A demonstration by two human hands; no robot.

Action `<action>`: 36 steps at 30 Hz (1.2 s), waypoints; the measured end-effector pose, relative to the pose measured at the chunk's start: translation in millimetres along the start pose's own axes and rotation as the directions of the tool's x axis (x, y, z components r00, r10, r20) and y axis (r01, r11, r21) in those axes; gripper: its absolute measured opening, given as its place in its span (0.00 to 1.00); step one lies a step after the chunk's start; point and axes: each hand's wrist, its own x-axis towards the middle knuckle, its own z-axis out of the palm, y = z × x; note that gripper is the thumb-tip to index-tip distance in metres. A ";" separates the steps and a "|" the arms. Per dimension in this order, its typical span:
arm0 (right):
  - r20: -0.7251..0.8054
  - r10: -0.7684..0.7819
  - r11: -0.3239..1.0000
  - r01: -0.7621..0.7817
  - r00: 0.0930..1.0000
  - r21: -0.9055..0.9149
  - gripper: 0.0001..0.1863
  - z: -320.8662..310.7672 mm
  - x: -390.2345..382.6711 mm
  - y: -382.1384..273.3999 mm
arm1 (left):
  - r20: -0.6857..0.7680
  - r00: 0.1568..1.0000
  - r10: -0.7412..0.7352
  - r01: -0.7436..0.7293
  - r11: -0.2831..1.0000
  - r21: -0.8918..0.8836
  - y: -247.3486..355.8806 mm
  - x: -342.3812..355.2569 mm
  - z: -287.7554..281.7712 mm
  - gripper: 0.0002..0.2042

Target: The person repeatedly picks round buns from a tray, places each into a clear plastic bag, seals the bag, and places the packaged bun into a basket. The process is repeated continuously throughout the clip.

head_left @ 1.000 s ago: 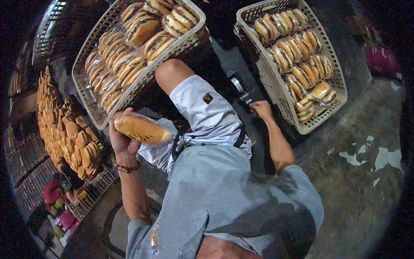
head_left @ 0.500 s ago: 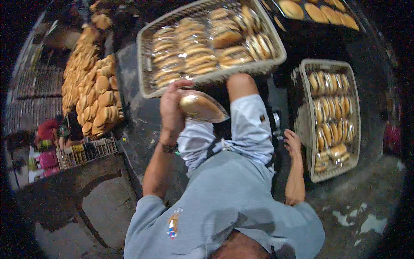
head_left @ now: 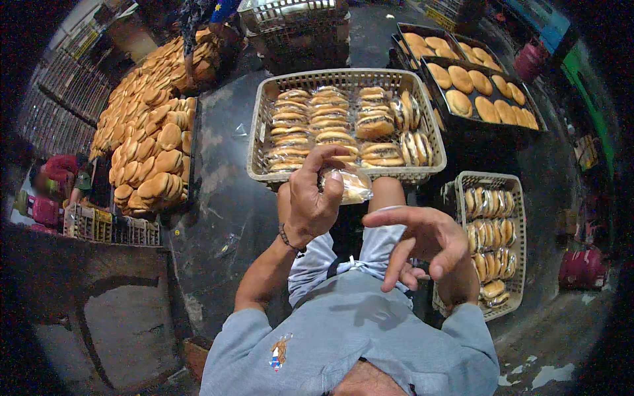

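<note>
L hand grips bun, pale gold, in clear shiny wrap; R hand empty, fingers loosely spread, nearby.

I count 2 bun crates, 1 held bun

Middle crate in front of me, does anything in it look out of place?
Nothing looks spilled. In the crate, the wrapped buns on the left form neat columns, but the right-end buns are turned crosswise, and one bun beside them shows its broad face, so that side looks less orderly.
</note>
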 end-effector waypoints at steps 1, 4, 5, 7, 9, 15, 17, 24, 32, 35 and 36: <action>0.007 0.027 0.998 -0.027 1.000 0.057 0.59 1.6 9.7 -1.9 | -0.002 1.000 0.001 -0.001 1.000 0.027 0.1 -0.4 -4.0 0.20; -0.191 -0.034 0.998 0.024 0.981 -0.052 0.54 -5.8 31.7 -6.2 | -0.006 1.000 -0.031 0.031 0.992 0.125 6.5 -1.7 -14.7 0.20; -0.236 -0.042 0.998 0.030 0.971 -0.056 0.53 -7.5 37.6 -8.2 | -0.009 1.000 -0.017 0.018 0.991 0.136 11.3 -2.3 -18.1 0.20; -0.338 0.052 0.968 -0.130 0.940 -0.213 0.51 -9.4 42.3 -14.5 | -0.008 1.000 0.009 -0.007 0.988 0.156 16.1 -2.3 -22.3 0.21; -0.403 0.059 0.923 -0.204 0.913 -0.326 0.50 -4.2 46.7 -19.2 | -0.033 0.999 0.002 0.001 0.997 0.083 12.7 -0.6 -22.3 0.22; -0.519 -0.400 0.789 -0.005 0.755 -0.615 0.48 3.8 56.3 4.7 | -0.056 0.996 -0.072 0.070 0.997 -0.041 11.6 -1.1 -19.3 0.24; -0.515 -0.418 0.784 0.011 0.748 -0.621 0.46 7.0 55.6 6.1 | -0.055 0.995 -0.088 0.084 0.994 -0.072 10.6 -0.8 -18.3 0.24; 0.174 -0.597 -0.475 -0.170 0.783 -0.864 0.27 -12.5 64.8 32.2 | -0.067 0.996 -0.058 0.052 0.995 -0.085 3.2 6.1 -16.3 0.22; 0.142 -0.783 -0.173 0.006 0.606 -0.985 0.32 -21.5 50.4 30.1 | -0.055 0.998 -0.001 -0.006 0.993 -0.120 -5.4 6.2 -17.2 0.24; -0.078 -0.656 -0.049 -0.146 0.751 -0.988 0.35 -20.7 55.7 16.0 | -0.065 0.997 0.042 -0.051 0.991 -0.127 0.2 5.7 -10.7 0.25; -0.202 -0.570 0.039 -0.219 0.797 -0.975 0.37 -23.4 56.8 16.9 | -0.060 0.997 0.043 -0.052 0.988 -0.143 -1.0 3.0 -9.0 0.25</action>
